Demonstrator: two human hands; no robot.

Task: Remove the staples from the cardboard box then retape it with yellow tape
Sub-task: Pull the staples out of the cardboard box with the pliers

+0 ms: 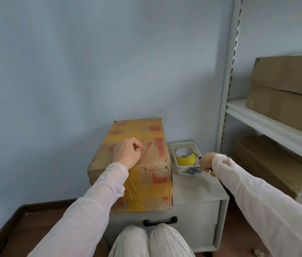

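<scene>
cardboard box (152,151): worn, yellow-taped, red print | left hand (127,153) grip: pinched on top | right hand (206,162) grip: clasps dark-tipped tool (196,154)

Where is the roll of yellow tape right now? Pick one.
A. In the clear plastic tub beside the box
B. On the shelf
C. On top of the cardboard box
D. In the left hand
A: the roll of yellow tape stands inside the clear plastic tub, right of the cardboard box.

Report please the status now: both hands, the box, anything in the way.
Left hand pinching at top of cardboard box. Right hand shut on thin dark tool over clear tray. Yellow tape roll in tray. Nothing blocking.
</scene>
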